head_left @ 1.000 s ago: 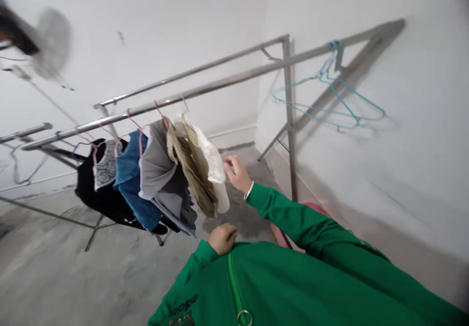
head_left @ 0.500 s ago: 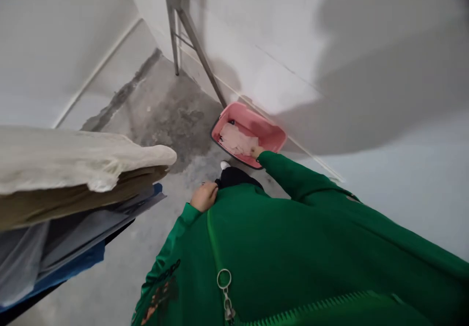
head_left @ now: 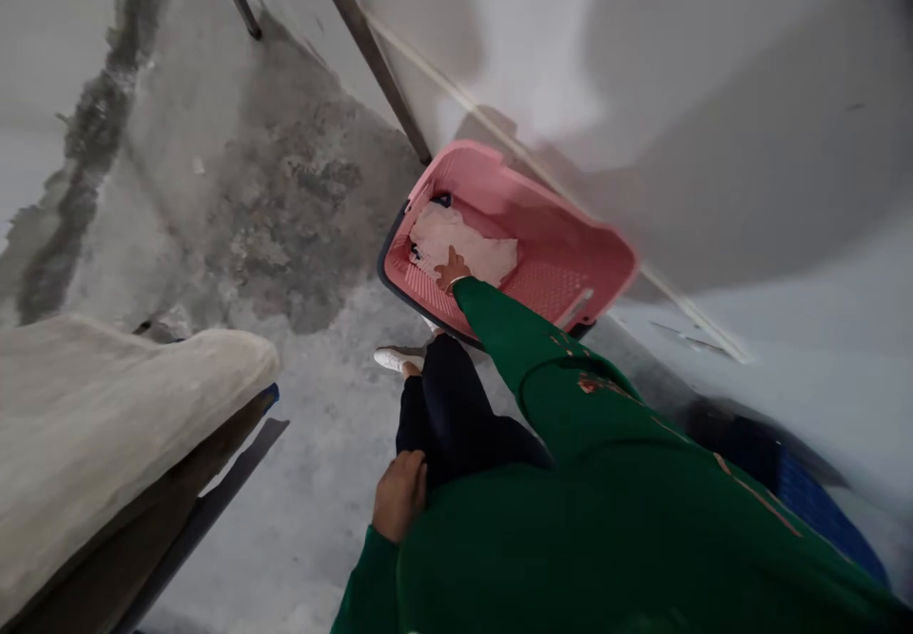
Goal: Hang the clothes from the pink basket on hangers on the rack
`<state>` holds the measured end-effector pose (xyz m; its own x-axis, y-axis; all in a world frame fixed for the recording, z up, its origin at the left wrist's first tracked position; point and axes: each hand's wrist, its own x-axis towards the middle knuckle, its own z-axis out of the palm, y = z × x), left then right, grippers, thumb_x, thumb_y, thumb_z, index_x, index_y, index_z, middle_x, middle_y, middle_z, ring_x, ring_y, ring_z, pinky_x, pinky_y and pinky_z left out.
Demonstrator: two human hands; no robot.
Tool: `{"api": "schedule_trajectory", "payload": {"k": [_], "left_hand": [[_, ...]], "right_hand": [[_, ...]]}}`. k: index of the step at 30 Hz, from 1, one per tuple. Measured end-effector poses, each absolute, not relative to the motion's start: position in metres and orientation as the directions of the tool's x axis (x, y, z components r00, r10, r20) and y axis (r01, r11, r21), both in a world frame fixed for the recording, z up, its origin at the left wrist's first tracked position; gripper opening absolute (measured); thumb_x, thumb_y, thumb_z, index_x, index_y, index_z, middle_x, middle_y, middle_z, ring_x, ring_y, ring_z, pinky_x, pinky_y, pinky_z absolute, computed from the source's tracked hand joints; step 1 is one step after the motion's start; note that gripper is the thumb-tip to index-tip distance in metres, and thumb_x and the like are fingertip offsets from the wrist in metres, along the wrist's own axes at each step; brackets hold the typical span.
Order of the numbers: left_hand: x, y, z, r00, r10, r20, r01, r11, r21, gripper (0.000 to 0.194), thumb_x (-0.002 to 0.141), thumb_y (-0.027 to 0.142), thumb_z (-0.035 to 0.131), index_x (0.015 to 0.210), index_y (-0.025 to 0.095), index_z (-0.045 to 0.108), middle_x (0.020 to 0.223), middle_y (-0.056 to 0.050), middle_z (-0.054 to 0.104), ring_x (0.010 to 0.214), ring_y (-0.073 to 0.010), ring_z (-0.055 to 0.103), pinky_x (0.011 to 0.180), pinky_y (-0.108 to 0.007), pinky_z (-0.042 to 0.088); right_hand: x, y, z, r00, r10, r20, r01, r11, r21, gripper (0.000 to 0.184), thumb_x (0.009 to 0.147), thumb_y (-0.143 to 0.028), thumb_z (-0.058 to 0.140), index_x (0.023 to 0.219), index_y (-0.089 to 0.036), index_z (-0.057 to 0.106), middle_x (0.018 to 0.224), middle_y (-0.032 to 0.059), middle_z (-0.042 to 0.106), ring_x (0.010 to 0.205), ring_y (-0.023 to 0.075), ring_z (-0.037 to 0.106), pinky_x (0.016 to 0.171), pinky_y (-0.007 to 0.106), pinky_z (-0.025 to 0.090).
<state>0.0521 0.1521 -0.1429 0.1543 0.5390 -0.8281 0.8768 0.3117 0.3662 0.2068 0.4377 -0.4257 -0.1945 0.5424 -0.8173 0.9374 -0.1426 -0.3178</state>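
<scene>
In the head view my right hand (head_left: pixel 453 268) reaches down into a pink laundry basket (head_left: pixel 571 246). Its fingers are apart, with the tips at a pale pink garment (head_left: pixel 481 246) that lies crumpled inside. I cannot tell whether the fingertips press on the cloth. My left hand (head_left: pixel 400 496) is low by my dark trousers (head_left: pixel 456 401), its fingers curled in and nothing showing in them. A small dark item (head_left: pixel 442 200) peeks out at the far end of the garment.
Hanging clothes, a white one (head_left: pixel 143 377) foremost, stick in from the left. The rack's metal leg (head_left: pixel 371 49) meets the floor beside the basket, close to the wall (head_left: pixel 748 121). Something blue (head_left: pixel 820 510) is at lower right. The concrete floor (head_left: pixel 306 425) is stained.
My view has swung down from the clothes rack to the basket. My right hand has moved from beside the hung white garment into the basket. My left hand stays low by my body.
</scene>
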Motion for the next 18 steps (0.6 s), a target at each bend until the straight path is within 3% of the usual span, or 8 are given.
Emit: {"api": "schedule_trajectory", "payload": {"k": [2, 3, 6, 9, 11, 14, 18], "left_hand": [[0.052, 0.141, -0.156, 0.124, 0.545, -0.830, 0.859, 0.360, 0.364, 0.032, 0.094, 0.022, 0.034, 0.108, 0.017, 0.062, 0.096, -0.009, 0.069, 0.087, -0.0193, 0.067, 0.077, -0.030, 0.055], [0.052, 0.136, -0.161, 0.106, 0.550, -0.828, 0.850, 0.381, 0.362, 0.032, 0.094, 0.023, 0.034, 0.107, 0.017, 0.062, 0.096, -0.009, 0.069, 0.087, -0.0192, 0.068, 0.076, -0.030, 0.055], [0.052, 0.127, -0.170, 0.058, 0.584, -0.810, 0.830, 0.422, 0.364, 0.031, 0.093, 0.024, 0.034, 0.106, 0.017, 0.062, 0.095, -0.009, 0.069, 0.086, -0.0192, 0.068, 0.074, -0.030, 0.055], [0.051, 0.125, -0.174, 0.031, 0.647, -0.762, 0.828, 0.410, 0.383, 0.031, 0.093, 0.023, 0.034, 0.105, 0.018, 0.062, 0.095, -0.009, 0.069, 0.086, -0.0197, 0.067, 0.075, -0.032, 0.055], [0.050, 0.128, -0.174, 0.030, 0.692, -0.721, 0.836, 0.377, 0.398, 0.031, 0.093, 0.022, 0.033, 0.104, 0.019, 0.062, 0.095, -0.009, 0.069, 0.085, -0.0189, 0.066, 0.076, -0.032, 0.054], [0.049, 0.145, -0.167, 0.033, 0.762, -0.647, 0.854, 0.315, 0.415, 0.030, 0.093, 0.022, 0.033, 0.103, 0.020, 0.061, 0.094, -0.008, 0.068, 0.083, -0.0177, 0.065, 0.076, -0.030, 0.054], [0.049, 0.184, -0.142, 0.056, 0.822, -0.566, 0.863, 0.245, 0.442, 0.026, 0.092, 0.021, 0.036, 0.101, 0.019, 0.060, 0.094, -0.009, 0.067, 0.083, -0.0189, 0.065, 0.076, -0.032, 0.054]], "right_hand": [[0.200, 0.448, -0.460, -0.126, 0.558, -0.820, 0.917, -0.250, -0.312, 0.044, 0.071, -0.014, 0.066, 0.114, -0.015, 0.063, 0.159, 0.0118, 0.003, 0.141, 0.0365, 0.014, 0.110, 0.054, 0.022], [0.199, 0.453, -0.472, -0.096, 0.574, -0.813, 0.884, -0.326, -0.334, 0.041, 0.069, -0.012, 0.066, 0.110, -0.014, 0.064, 0.158, 0.0123, 0.008, 0.141, 0.0366, 0.013, 0.111, 0.056, 0.016], [0.200, 0.461, -0.487, -0.040, 0.607, -0.793, 0.732, -0.523, -0.437, 0.025, 0.067, -0.010, 0.064, 0.093, -0.011, 0.066, 0.145, 0.0157, 0.039, 0.138, 0.0342, 0.022, 0.113, 0.056, 0.008], [0.205, 0.459, -0.470, -0.030, 0.622, -0.782, 0.599, -0.615, -0.512, 0.009, 0.078, -0.017, 0.059, 0.083, -0.011, 0.063, 0.114, 0.0147, 0.061, 0.121, 0.0255, 0.045, 0.107, 0.044, 0.030], [0.211, 0.454, -0.444, -0.011, 0.628, -0.778, 0.465, -0.685, -0.560, 0.017, 0.087, -0.028, 0.054, 0.085, -0.012, 0.060, 0.093, 0.0083, 0.064, 0.098, 0.0175, 0.057, 0.090, 0.035, 0.045], [0.230, 0.448, -0.390, -0.026, 0.622, -0.782, 0.230, -0.758, -0.611, 0.033, 0.091, -0.044, 0.051, 0.083, -0.013, 0.056, 0.069, -0.0016, 0.059, 0.065, 0.0092, 0.055, 0.067, 0.026, 0.048], [0.267, 0.444, -0.301, -0.161, 0.608, -0.777, -0.030, -0.790, -0.612, 0.035, 0.081, -0.050, 0.060, 0.071, -0.017, 0.055, 0.054, -0.0025, 0.059, 0.056, 0.0116, 0.055, 0.060, 0.027, 0.049]]}}
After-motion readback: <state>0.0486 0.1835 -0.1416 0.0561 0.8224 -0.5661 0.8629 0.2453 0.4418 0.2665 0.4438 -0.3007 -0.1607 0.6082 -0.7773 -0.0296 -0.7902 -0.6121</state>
